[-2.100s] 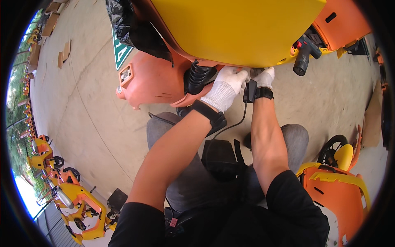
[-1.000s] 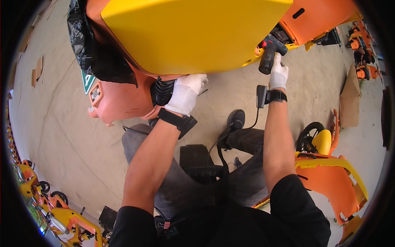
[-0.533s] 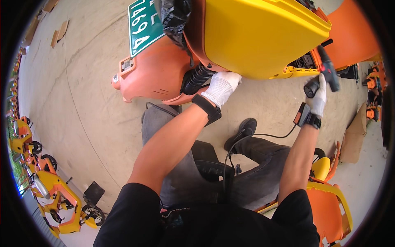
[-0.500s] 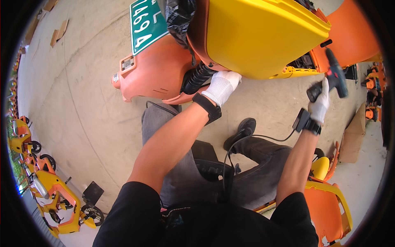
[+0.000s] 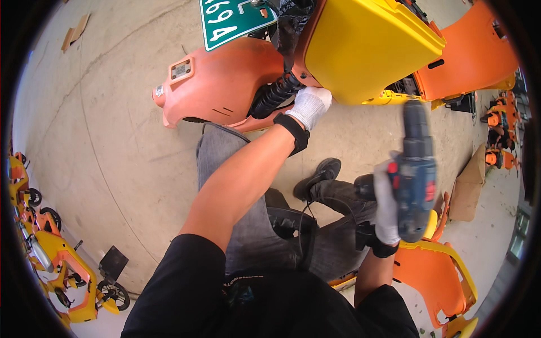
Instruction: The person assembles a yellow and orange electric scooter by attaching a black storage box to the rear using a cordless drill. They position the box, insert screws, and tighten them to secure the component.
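My right hand (image 5: 385, 207), in a white glove, is closed round the grip of a dark blue cordless drill (image 5: 416, 186) with red parts. Its chuck points away from me, and motion blurs the drill. My left hand (image 5: 311, 107), also gloved, is curled against the lower edge of a scooter's yellow panel (image 5: 366, 53); its fingertips are hidden. Beside that hand runs a black ribbed shock absorber (image 5: 275, 97). An orange-pink fender (image 5: 225, 84) and a green number plate (image 5: 236, 22) lie to its left.
An orange seat-like part (image 5: 470, 53) adjoins the panel at the far right. Behind my right arm lies an orange and yellow body part (image 5: 434, 276). A cardboard sheet (image 5: 469, 186) leans at the right. More yellow scooters (image 5: 79, 276) stand at the left.
My right hand has brought the drill back toward me and left, away from the orange part. My left hand stays at the panel's edge. The view has shifted slightly.
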Motion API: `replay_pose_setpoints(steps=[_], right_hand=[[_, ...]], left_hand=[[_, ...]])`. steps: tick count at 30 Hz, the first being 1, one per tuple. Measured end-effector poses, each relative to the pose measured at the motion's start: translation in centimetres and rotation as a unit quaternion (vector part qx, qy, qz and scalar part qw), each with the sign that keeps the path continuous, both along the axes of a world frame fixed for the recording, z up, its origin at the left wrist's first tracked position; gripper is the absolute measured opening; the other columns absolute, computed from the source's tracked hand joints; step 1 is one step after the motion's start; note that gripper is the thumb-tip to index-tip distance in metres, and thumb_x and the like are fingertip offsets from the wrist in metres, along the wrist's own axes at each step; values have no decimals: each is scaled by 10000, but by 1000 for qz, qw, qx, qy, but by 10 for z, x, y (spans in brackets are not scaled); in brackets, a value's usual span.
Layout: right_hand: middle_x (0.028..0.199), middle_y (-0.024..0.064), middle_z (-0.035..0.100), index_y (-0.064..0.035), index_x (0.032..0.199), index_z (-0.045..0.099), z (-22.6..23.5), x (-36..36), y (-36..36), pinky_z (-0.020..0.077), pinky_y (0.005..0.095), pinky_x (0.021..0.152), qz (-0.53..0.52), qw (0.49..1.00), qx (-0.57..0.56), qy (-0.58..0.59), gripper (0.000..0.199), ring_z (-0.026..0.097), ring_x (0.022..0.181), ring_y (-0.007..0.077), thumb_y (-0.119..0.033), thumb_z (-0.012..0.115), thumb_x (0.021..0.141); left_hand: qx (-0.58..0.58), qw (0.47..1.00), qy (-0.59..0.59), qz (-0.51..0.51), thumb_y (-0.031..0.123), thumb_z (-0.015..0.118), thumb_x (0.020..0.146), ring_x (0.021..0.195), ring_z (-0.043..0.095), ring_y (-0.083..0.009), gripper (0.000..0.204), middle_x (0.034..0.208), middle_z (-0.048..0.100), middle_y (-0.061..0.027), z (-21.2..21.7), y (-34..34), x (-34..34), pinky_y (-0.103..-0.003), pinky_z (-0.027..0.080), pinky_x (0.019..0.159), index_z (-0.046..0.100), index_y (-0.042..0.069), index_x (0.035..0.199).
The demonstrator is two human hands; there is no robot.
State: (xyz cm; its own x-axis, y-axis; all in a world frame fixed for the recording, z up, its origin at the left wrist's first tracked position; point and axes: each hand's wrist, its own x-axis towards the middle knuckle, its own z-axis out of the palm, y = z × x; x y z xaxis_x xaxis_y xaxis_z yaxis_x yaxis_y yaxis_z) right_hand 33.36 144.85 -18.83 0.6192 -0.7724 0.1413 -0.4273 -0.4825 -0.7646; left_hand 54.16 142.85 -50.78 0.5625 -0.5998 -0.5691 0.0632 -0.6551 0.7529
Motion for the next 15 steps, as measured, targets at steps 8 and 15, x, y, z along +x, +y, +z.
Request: replay_pose_setpoints(steps=[8, 15], right_hand=[[955, 89, 660, 7, 1137, 568, -57, -10, 24, 546, 276, 703, 186, 975, 34, 120, 207, 645, 781, 157, -69, 537, 947], [879, 93, 593, -38, 1169, 591, -69, -1, 30, 499, 325, 720, 150, 984, 25, 93, 372, 599, 792, 249, -44, 634, 799]], left_hand=[[-3, 996, 49, 80, 182, 567, 783, 846, 686, -389, 246, 871, 690, -244, 114, 0, -18, -430, 544, 747, 703, -11, 851], [-81, 959, -227, -147, 152, 619, 715, 711, 672, -390, 173, 790, 665, -251, 116, 18, -13, -445, 527, 622, 653, -9, 770]])
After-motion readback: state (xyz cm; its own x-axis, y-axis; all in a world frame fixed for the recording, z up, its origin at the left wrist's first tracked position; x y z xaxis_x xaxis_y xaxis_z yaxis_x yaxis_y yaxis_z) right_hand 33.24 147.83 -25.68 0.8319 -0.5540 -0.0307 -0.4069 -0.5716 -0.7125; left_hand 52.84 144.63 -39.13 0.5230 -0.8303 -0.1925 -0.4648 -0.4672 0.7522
